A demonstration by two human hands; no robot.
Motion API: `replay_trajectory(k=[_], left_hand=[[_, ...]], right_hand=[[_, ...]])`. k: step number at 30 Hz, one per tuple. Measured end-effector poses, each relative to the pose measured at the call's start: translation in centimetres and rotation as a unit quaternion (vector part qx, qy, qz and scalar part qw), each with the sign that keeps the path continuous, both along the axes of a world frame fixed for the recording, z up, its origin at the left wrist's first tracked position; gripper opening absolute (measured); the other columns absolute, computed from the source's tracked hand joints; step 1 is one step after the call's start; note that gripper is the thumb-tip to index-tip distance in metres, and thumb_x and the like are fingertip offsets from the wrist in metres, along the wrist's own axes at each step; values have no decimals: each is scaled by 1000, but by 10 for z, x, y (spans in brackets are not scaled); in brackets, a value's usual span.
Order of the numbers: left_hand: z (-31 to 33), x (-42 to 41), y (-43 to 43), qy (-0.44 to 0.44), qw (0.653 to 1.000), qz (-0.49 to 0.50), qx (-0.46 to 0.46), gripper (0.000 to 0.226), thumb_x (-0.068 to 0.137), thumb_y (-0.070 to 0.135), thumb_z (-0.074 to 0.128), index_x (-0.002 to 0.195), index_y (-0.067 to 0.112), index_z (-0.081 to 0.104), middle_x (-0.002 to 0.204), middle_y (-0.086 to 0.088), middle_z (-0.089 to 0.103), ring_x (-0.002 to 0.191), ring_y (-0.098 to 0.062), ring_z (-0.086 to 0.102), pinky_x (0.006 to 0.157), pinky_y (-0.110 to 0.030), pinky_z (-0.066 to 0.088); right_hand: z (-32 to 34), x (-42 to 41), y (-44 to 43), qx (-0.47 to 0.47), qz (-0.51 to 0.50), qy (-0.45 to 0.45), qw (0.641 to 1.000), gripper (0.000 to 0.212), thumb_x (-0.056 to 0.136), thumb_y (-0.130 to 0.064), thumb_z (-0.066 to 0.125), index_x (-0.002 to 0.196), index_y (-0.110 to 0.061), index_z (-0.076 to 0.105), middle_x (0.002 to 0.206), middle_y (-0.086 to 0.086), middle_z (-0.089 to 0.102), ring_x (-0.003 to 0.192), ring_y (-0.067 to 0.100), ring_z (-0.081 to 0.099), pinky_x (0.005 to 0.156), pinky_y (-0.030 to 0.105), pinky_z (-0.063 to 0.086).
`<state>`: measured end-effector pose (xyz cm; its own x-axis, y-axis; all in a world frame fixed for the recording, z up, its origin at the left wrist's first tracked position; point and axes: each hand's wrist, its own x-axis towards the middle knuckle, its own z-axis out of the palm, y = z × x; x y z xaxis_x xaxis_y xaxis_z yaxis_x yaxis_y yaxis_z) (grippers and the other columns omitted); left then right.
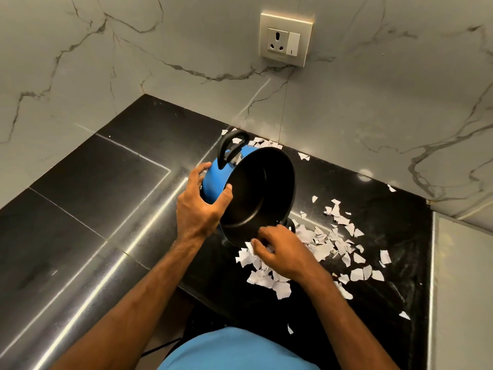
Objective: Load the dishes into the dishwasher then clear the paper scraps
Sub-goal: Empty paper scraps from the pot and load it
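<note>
A blue pot point(213, 182) with a black inside and black loop handles is tipped on its side, its mouth facing right and toward me, its lower rim down at the black counter point(133, 166). My left hand point(200, 206) grips the pot's blue wall, thumb on the rim. Torn white paper scraps point(333, 244) lie scattered over the counter to the right of the pot. My right hand point(282, 249) is curled around a bunch of scraps just at the pot's lower rim. The pot's inside looks empty.
Marble-patterned walls meet in a corner behind the counter, with a wall socket point(286, 40) above it. A few scraps lie behind the pot near the wall point(264, 142). A lighter ledge point(464, 263) borders the counter on the right.
</note>
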<state>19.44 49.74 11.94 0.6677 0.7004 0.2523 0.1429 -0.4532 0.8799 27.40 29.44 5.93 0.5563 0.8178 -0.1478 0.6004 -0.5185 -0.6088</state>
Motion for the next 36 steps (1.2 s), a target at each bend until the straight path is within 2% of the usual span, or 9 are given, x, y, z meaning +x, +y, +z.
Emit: replay_trajectory(k=[3,6,10,13,17,21,24,32,36], left_hand=[[6,1,7,-9,1000,16,15,67,84,56,68,141,28,46,119,5,68,93,1,69,69,-19,60],[10,2,8,-15,1000,18,7,67,84,56,67,141,27,46,121,5,67,95,5,67,70,-12,56],[9,3,3,-13,1000,0,16,69,85,57,64,143,25,45,122,3,66,95,11,65,69,-7,52],[8,5,0,-8,1000,-11,10,70,85,58,63,143,24,45,120,4,66,95,8,66,68,-11,55],[6,2,-2,-4,999,30,-41,58,87,53,66,137,27,50,105,8,68,86,4,68,65,-17,57],[-8,-4,7,10,975,120,-187,41,82,57,68,116,35,62,89,7,69,80,-8,69,77,-39,60],[-20,-12,13,44,949,144,-277,42,72,67,68,105,42,66,106,3,71,100,-20,69,91,-55,58],[-25,-43,0,92,939,64,-326,43,72,71,62,105,44,68,107,3,72,107,-26,67,96,-56,54],[-22,-55,-3,98,940,4,-328,39,74,69,63,99,40,69,99,1,72,95,-24,67,81,-47,56]], right_hand=[[-12,3,-20,10,-59,-22,998,38,101,-63,47,93,-33,68,102,-22,62,92,3,58,81,33,53],[-8,-1,-24,76,-144,-95,982,35,105,-57,48,99,-33,73,108,-23,64,93,4,56,82,29,52],[3,-4,-8,107,-127,-106,980,34,106,-54,47,120,-32,69,128,-15,62,121,3,50,104,30,42],[2,-3,4,52,-63,-62,995,51,106,-63,31,140,-36,59,145,-15,58,141,3,42,127,40,22],[-1,-12,-3,41,-56,-64,996,52,108,-59,28,136,-34,64,143,-16,62,147,2,37,130,37,-4],[-2,-30,-17,129,-153,-91,975,42,109,-55,37,133,-34,64,155,-12,48,154,4,24,130,44,10],[5,-40,-20,167,-237,-80,954,47,107,-59,40,141,-32,57,166,-8,33,156,9,19,125,41,18],[7,-75,-52,183,-414,-62,889,58,104,-59,46,153,-30,43,170,-8,24,156,12,20,124,57,29],[18,-104,-69,208,-426,-32,880,56,106,-48,54,156,-29,39,165,-10,33,152,5,29,123,39,35]])
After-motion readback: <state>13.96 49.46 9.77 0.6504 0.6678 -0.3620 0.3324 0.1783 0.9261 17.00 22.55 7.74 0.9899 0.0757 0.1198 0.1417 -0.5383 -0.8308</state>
